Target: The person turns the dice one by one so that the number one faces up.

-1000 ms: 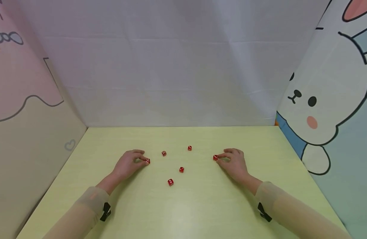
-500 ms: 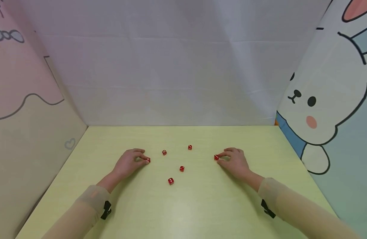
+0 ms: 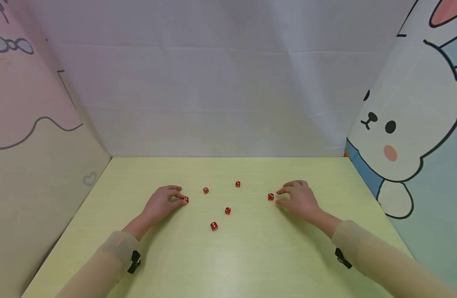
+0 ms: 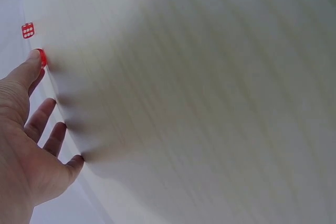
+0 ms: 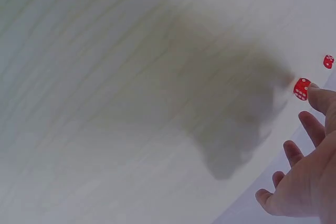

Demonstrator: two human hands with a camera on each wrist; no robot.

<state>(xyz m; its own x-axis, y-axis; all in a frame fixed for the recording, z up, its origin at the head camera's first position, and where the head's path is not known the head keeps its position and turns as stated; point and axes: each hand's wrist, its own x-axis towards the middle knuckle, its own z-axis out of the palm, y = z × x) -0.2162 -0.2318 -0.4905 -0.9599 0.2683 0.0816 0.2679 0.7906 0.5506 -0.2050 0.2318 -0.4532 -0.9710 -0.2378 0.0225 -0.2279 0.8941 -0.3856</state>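
Note:
Between thumb and index finger, my left hand (image 3: pixel 162 203) pinches a red die (image 3: pixel 186 199) with white pips at the left of the group; the left wrist view shows this die (image 4: pixel 43 57) partly hidden by the thumb. My right hand (image 3: pixel 298 201) is just right of another red die (image 3: pixel 271 197), its thumb and fingers spread apart and holding nothing. A small gap separates that die from the fingertips in the head view. Between the hands lie more red dice: one at the back (image 3: pixel 238 184), one at back left (image 3: pixel 206 190), one in the middle (image 3: pixel 227 211) and one nearest me (image 3: pixel 214 226).
The dice rest on a pale yellow wooden table (image 3: pixel 228 265). A white cloth wall (image 3: pixel 213 91) rises at its back edge. Side panels stand at left, pink and cream (image 3: pixel 38 178), and at right, with a cartoon rabbit (image 3: pixel 403 136).
My right hand has let go of its die and drawn back slightly to the right, its fingers spreading. The left hand keeps its pinch in nearly the same place.

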